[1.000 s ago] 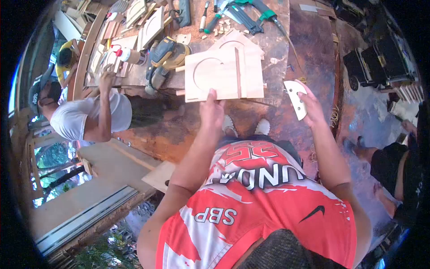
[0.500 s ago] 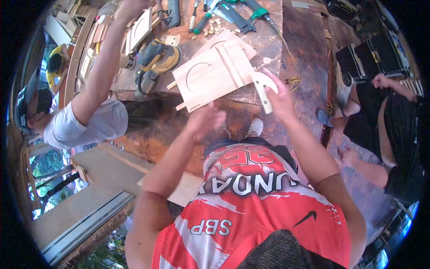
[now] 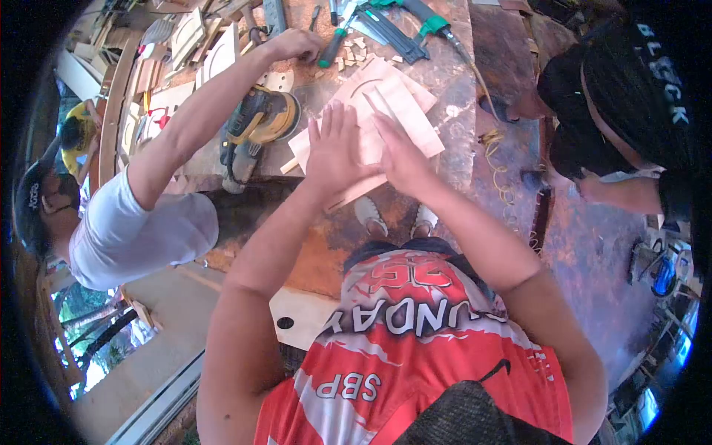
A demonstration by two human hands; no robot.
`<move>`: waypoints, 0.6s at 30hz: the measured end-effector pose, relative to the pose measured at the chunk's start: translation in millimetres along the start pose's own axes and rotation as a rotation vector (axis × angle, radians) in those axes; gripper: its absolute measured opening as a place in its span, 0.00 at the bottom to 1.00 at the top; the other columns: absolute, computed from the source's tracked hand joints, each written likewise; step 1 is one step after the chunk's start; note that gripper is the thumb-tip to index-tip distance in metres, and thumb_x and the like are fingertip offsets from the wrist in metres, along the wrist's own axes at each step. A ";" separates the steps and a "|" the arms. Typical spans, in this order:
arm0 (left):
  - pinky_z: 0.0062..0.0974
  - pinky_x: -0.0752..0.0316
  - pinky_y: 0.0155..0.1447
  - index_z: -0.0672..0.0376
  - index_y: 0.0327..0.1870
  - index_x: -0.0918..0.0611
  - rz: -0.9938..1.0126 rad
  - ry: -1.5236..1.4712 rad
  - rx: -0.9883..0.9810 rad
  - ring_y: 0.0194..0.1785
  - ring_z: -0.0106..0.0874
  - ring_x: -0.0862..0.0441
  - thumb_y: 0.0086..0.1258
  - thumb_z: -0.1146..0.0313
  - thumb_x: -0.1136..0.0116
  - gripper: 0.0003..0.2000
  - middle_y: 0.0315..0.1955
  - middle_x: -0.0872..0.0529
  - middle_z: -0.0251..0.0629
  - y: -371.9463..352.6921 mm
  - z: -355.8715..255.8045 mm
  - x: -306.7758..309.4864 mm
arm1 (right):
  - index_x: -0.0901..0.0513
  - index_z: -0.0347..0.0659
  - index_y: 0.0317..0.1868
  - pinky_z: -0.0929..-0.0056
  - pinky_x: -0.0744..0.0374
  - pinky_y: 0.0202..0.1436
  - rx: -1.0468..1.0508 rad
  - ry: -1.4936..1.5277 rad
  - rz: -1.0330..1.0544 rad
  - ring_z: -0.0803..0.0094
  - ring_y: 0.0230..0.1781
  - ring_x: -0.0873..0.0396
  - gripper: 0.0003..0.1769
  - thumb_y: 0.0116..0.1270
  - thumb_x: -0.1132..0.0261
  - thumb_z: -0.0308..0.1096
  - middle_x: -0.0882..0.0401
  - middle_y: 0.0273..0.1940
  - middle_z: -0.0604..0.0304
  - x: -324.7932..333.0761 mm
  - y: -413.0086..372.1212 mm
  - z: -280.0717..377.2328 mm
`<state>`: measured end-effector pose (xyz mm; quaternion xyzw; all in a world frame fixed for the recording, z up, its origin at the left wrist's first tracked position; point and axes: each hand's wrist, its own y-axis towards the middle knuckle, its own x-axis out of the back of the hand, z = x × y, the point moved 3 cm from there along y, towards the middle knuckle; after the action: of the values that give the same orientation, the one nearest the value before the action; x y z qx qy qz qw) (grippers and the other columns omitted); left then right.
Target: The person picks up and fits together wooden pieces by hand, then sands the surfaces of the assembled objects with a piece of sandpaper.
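A pale wooden panel [image 3: 404, 104] with a curved groove lies tilted on the brown workbench [image 3: 452, 81], on top of a second, similar board. My left hand [image 3: 337, 148] lies flat on the panel's near left part, fingers spread. Close beside it, my right hand [image 3: 397, 152] rests on the panel's middle, fingers pointing up and left. The small curved white piece is out of sight, and I cannot tell whether it is under my right hand.
A yellow sander [image 3: 263, 119] sits left of the panel. A co-worker in a white shirt [image 3: 133, 230] reaches an arm [image 3: 215, 96] across the bench to tools at the back. A green nail gun [image 3: 400, 26] lies behind. A person in black [image 3: 623, 96] leans in at right.
Both my hands have come together onto the panel; the right one carried the curved white piece to it. The co-worker's arm has lowered onto the bench, and the person in black has come closer.
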<state>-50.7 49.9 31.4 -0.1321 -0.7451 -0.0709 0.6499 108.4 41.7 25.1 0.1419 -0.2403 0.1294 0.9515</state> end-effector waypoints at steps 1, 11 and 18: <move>0.56 0.64 0.79 0.65 0.77 0.49 -0.001 -0.007 -0.002 0.81 0.51 0.60 0.48 0.31 0.34 0.62 0.78 0.52 0.56 0.2 0.9 -1.9 | 0.35 0.28 0.69 0.59 0.37 0.76 -0.011 0.001 0.034 0.46 0.72 0.38 0.31 0.63 0.51 0.18 0.37 0.70 0.37 -1.2 -0.7 0.8; 0.59 0.63 0.78 0.69 0.75 0.45 -0.020 -0.028 -0.060 0.80 0.54 0.55 0.46 0.25 0.38 0.64 0.75 0.48 0.61 0.1 0.8 0.6 | 0.45 0.32 0.74 0.58 0.39 0.76 -0.073 0.288 0.015 0.46 0.73 0.39 0.36 0.64 0.51 0.19 0.39 0.71 0.36 -19.9 74.7 -13.7; 0.61 0.61 0.77 0.71 0.74 0.43 -0.063 -0.080 -0.059 0.79 0.54 0.53 0.46 0.26 0.37 0.63 0.74 0.45 0.61 0.9 2.7 5.6 | 0.48 0.36 0.77 0.61 0.45 0.79 -0.135 0.228 0.072 0.50 0.77 0.44 0.39 0.62 0.56 0.17 0.41 0.73 0.37 -2.1 9.3 -4.2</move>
<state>-53.7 52.0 36.5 -0.1303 -0.7718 -0.1077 0.6130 105.5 51.2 22.5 0.0532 -0.1440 0.1622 0.9747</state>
